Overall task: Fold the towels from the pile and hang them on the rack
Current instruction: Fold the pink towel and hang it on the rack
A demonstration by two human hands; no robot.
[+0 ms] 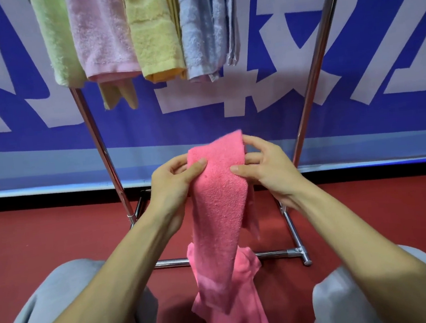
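Towels already hang along the top of the rack [96, 135] in the head view, our only view: we count a green towel [53, 41], a pale pink towel [103, 34], a yellow towel [153, 35] and a light blue towel [199, 31], packed side by side, with a yellowish edge showing lower behind them. So we judge a good part of the job done. We hold the bright pink towel [218, 194] up in front of the rack's lower frame; our left hand [175, 180] pinches its left edge between thumb and fingers, and our right hand [264, 169] grips the right edge, thumb on the front face. The upper stretch looks folded into a narrow band, while the lower end trails loose and crumpled between our knees. We judge this fold unfinished and the hanging not yet done. The pile itself lies out of view, so we cannot tell how many remain.
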